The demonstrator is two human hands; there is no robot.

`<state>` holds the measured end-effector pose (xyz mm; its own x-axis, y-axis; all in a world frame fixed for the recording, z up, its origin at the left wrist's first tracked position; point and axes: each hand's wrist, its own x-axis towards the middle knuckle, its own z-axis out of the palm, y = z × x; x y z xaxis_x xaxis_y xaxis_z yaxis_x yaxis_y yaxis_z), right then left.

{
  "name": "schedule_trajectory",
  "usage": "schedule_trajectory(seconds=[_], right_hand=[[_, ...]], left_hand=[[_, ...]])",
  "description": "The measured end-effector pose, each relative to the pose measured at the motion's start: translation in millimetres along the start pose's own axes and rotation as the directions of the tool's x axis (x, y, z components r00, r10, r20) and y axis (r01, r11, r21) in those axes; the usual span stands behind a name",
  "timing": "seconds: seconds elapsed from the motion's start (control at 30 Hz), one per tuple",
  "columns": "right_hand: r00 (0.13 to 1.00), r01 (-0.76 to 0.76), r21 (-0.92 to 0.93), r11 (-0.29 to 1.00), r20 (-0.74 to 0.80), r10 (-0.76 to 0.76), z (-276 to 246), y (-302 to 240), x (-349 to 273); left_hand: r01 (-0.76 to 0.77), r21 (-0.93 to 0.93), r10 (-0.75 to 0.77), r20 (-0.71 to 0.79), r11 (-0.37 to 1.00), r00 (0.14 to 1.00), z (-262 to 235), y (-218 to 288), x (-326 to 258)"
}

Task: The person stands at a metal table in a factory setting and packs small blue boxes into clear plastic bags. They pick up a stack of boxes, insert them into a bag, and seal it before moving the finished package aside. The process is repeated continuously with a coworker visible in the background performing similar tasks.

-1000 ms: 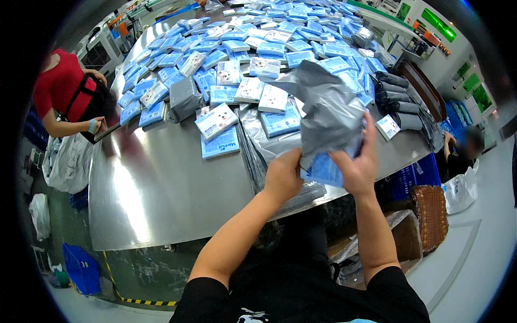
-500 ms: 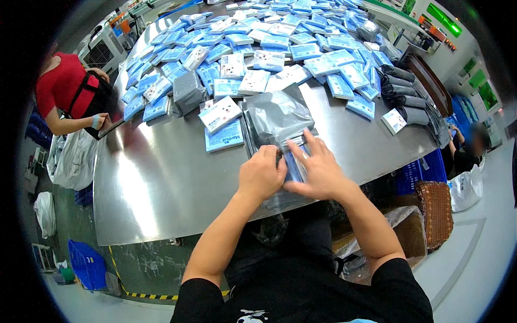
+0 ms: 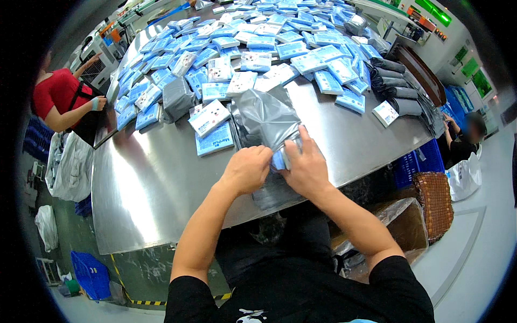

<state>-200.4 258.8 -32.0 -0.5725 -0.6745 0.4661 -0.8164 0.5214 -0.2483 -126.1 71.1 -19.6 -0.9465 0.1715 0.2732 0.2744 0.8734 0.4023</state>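
A grey plastic mailing bag (image 3: 266, 116) lies in front of me at the table's near edge. A bit of blue packet (image 3: 278, 161) shows at its near end, between my hands. My left hand (image 3: 245, 169) is closed, its fingers curled and pinching the bag's left side. From the right, my right hand (image 3: 308, 166) grips the bag around the packet with thumb and bent fingers. More flat grey plastic (image 3: 269, 192) lies under my hands. Just left of the bag, a white box (image 3: 209, 118) rests on a blue packet (image 3: 215, 141).
Blue and white packets (image 3: 258, 43) are heaped across the far half of the metal table (image 3: 161, 188). Rolled grey bags (image 3: 396, 86) sit at the right. A person in red (image 3: 67, 97) stands at the left; another person (image 3: 458, 140) is at the right, near blue crates (image 3: 414, 164).
The near end of the bag has been drawn together over the packet, covering more of it. My right hand's spread fingers have closed in. The whole view has shifted slightly.
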Motion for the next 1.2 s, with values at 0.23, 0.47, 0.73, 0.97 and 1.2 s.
schedule_trajectory(seconds=[0.23,0.47,0.73,0.97,1.2], right_hand=[[0.881,-0.438,0.686,0.580,0.457,0.125,-20,7,21],[0.913,-0.350,0.398,0.848,0.347,0.215,30,22,-5],[0.927,-0.197,0.441,0.876,0.375,0.020,28,25,-7],[0.908,-0.157,0.477,0.865,0.414,-0.063,26,29,-13],[0.975,-0.158,0.246,0.956,0.195,0.111,1,13,-9]], left_hand=[[0.331,0.131,-0.295,-0.234,0.935,0.926,-20,-4,-31],[0.122,0.087,-0.073,-0.433,0.989,0.898,-13,34,-35],[0.052,0.378,0.052,-0.259,0.924,0.964,15,22,-10],[0.410,0.325,-0.159,-0.585,0.852,0.795,37,2,23],[0.540,-0.172,-0.564,-0.335,0.824,0.755,26,-14,-47]])
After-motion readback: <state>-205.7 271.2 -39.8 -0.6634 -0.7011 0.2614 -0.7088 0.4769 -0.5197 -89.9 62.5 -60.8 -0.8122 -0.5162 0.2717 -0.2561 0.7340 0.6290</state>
